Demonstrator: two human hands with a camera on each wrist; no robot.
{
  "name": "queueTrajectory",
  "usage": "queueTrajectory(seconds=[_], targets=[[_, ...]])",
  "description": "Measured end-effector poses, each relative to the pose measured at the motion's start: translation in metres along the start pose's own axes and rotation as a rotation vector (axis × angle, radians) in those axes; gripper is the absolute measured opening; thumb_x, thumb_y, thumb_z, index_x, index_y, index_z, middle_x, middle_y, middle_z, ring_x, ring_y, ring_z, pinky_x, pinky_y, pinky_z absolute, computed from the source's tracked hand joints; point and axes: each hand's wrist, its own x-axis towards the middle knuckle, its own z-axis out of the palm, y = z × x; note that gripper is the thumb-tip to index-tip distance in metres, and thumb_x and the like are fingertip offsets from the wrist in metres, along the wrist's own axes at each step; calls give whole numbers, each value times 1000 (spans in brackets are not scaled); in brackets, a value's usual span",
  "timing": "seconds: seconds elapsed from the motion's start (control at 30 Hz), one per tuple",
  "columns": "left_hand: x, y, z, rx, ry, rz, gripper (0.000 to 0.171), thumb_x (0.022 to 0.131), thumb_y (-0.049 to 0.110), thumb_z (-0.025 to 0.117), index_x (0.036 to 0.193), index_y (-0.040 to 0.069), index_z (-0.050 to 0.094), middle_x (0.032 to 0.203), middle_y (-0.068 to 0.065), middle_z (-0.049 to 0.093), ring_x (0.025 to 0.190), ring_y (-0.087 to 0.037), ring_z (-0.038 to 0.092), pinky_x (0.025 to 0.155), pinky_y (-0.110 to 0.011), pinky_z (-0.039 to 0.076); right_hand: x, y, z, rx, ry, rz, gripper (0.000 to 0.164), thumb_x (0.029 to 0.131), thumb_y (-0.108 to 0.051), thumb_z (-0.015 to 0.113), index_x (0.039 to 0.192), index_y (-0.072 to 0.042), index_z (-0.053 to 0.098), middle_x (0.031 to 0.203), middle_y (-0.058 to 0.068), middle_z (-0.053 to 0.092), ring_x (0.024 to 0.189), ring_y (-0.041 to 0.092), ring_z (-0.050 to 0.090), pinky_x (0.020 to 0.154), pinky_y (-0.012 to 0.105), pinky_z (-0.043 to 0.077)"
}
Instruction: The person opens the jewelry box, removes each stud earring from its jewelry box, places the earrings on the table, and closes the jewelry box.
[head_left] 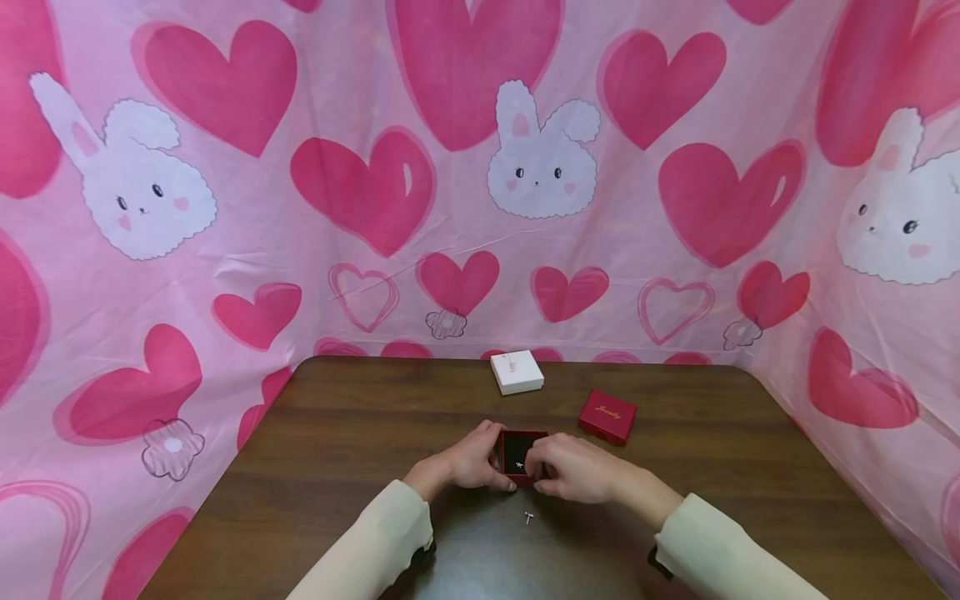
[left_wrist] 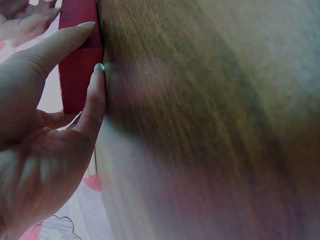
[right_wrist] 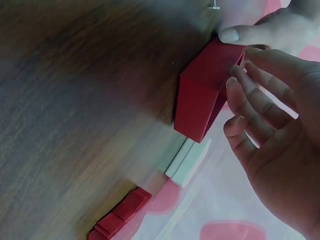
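An open red jewelry box [head_left: 525, 479] with a black lining sits between my hands on the table. My left hand [head_left: 474, 457] grips its left side, thumb along the front wall in the left wrist view. The bent fingers of my right hand [head_left: 572, 468] reach over the right rim into the opening; I cannot tell whether the hidden fingertips pinch anything. A tiny silvery star-shaped piece [head_left: 519, 465] shows on the lining. In front of the box, a small silvery stud-like piece [head_left: 528, 517] lies on the wood.
Behind my right hand lies a red box lid [head_left: 607, 416] with gold "Jewelry" lettering. A small white box [head_left: 517, 372] stands near the back edge of the brown wooden table [head_left: 360, 408]. Pink cloth [head_left: 465, 233] with hearts and rabbits hangs around the sides and back.
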Motion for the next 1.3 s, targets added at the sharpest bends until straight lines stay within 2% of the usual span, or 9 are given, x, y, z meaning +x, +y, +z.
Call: queueTrajectory(seconds=[0.2,0.5,0.67,0.77,0.87,0.97,1.1,1.27,1.3], targets=[[1,-2,-1,-37,-9,2,70,77,23,91,131,8,50,116,-4,46,96,-16,51,82,-27,47,2,6,-3,26,24,54,15,90,-15,78,104,-15,72,97,-1,66,75,8,55,65,23,50],[3,-11,1,-24,-7,73,72,80,29,89,132,3,48,116,-8,45,94,-18,50,79,-30,48,11,11,-3,-11,31,85,22,90,-15,78,111,-15,72,103,-2,67,89,19,61,77,28,53],[-1,-2,-1,-47,-16,23,71,77,23,91,131,3,50,116,-6,46,95,-16,51,81,-27,48,18,15,-1,-12,30,98,23,91,-15,78,113,-13,73,103,-3,67,90,21,61,79,30,52],[0,-2,-2,-56,-19,33,72,77,23,91,132,3,49,115,-7,45,94,-16,51,80,-27,48,23,16,0,7,20,116,23,91,-16,78,113,-13,74,102,-2,69,88,19,61,77,30,52],[9,-17,2,-20,-16,82,73,80,31,89,134,3,47,116,-8,44,92,-15,51,77,-27,49,29,19,2,29,4,139,22,90,-18,79,111,-14,75,99,-3,70,86,16,60,77,30,52],[11,-21,3,-26,-25,93,74,80,34,89,133,4,47,116,-8,44,92,-16,52,77,-28,50,32,21,5,41,-13,156,20,89,-18,80,108,-14,75,94,-5,69,84,13,60,76,31,53],[9,-16,0,-74,-33,62,74,76,32,92,131,7,49,115,-6,44,93,-16,53,79,-28,50,37,22,7,31,-24,150,14,88,-17,81,100,-15,76,86,-8,66,79,11,59,73,32,53],[16,-31,6,-34,-14,56,73,76,38,92,131,15,50,116,0,45,93,-11,54,79,-25,50,40,22,7,3,-30,145,8,88,-17,80,94,-18,75,81,-11,63,75,9,57,71,30,52],[15,-29,6,-32,-15,51,73,76,38,91,131,14,50,116,-1,45,94,-12,53,80,-26,50,41,22,8,-2,-31,148,7,89,-17,79,94,-19,75,80,-12,63,75,9,57,71,29,52]])
